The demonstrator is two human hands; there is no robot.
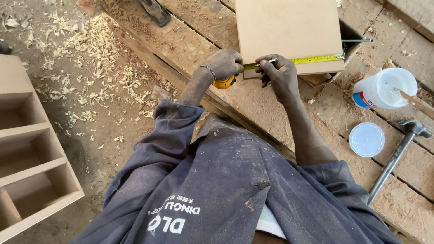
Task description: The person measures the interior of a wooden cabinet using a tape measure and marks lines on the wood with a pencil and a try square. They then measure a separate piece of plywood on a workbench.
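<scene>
While I bend over the wooden table (190, 40), my dark blue work shirt (217, 190) fills the near part of the view, dusty and creased. My left hand (224, 64) is closed around the yellow case of a tape measure (224, 82), at the near left corner of a flat light-brown board (289, 27). The yellow tape blade (316, 59) runs from this hand to the right along the near edge of the board, up to its right corner. My right hand (280, 74) is just beside the left one; its fingers pinch a thin pencil (270, 61), and the tip touches the board near the tape. To the right of my right arm, a round white lid (366, 139) lies flat on the table, and a hammer (395, 156) lies just beside it, head away from me. A little farther stands an open white tub (384, 88) with a stick (416, 103) in it. On my left, a wooden shelf unit (31, 153) stands on the floor, and pale wood shavings (90, 49) are spread over the ground beyond it.
</scene>
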